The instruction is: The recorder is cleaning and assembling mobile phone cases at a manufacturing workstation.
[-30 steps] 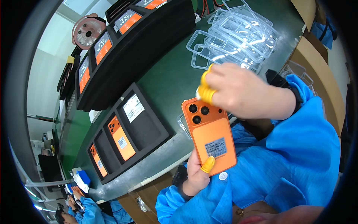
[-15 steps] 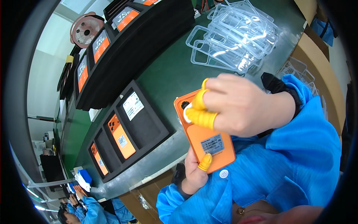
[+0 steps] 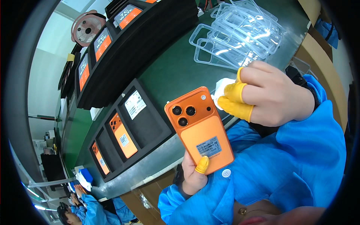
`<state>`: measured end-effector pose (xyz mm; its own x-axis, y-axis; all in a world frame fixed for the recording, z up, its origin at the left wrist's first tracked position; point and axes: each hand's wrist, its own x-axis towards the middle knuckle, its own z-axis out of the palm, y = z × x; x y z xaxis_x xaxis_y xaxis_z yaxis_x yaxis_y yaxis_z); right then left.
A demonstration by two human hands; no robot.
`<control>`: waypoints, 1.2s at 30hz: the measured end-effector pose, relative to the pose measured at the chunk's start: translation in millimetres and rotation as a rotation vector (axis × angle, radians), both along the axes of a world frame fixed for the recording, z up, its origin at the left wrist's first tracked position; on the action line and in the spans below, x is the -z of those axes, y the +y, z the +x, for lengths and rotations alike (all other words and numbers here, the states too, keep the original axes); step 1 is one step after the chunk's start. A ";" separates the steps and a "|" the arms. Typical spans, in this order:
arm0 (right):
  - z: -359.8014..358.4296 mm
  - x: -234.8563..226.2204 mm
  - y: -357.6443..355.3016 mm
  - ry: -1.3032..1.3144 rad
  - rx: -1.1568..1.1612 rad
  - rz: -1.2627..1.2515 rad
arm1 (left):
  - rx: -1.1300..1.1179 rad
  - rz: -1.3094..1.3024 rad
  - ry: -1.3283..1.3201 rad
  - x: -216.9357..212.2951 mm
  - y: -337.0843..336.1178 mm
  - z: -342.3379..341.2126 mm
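Mostly hidden behind the orange slab-shaped phone (image 3: 200, 129): left hand (image 3: 193, 176). Largely covered by right-hand fingers (image 3: 236, 100): crumpled white cloth (image 3: 222, 87). Too small to make out: phone's back label print.

Bare green bench (image 3: 168, 71) open at 12 o'clock of orange phone (image 3: 200, 129); black tray (image 3: 150, 127) blocks 9, clear cases (image 3: 240, 37) 1.

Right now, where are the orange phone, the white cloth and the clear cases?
orange phone (image 3: 200, 129), head view, middle of its back.
white cloth (image 3: 221, 90), head view, bare part beside the fingers.
clear cases (image 3: 240, 35), head view, middle of the pile.
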<state>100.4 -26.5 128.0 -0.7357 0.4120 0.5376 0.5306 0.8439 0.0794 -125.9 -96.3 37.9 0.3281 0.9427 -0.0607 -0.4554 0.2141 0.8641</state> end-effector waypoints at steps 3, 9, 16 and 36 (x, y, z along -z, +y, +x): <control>-2.3 5.1 4.2 0.054 -0.016 0.045 | -0.040 -0.035 0.034 1.2 -1.3 3.0; -20.9 15.7 16.9 0.168 -0.112 0.099 | -0.010 -0.027 0.039 2.9 -2.1 2.6; -38.5 23.8 18.3 0.089 -0.154 -0.014 | -0.039 -0.036 0.044 4.9 -3.1 2.9; -27.4 10.8 35.3 0.030 -0.113 0.122 | -0.033 -0.043 0.016 5.7 4.2 -0.2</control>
<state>73.0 8.8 117.2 -0.7564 0.2576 0.6013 0.4366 0.8833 0.1708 -126.0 -92.2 32.2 0.2955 0.9494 -0.1061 -0.4488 0.2360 0.8619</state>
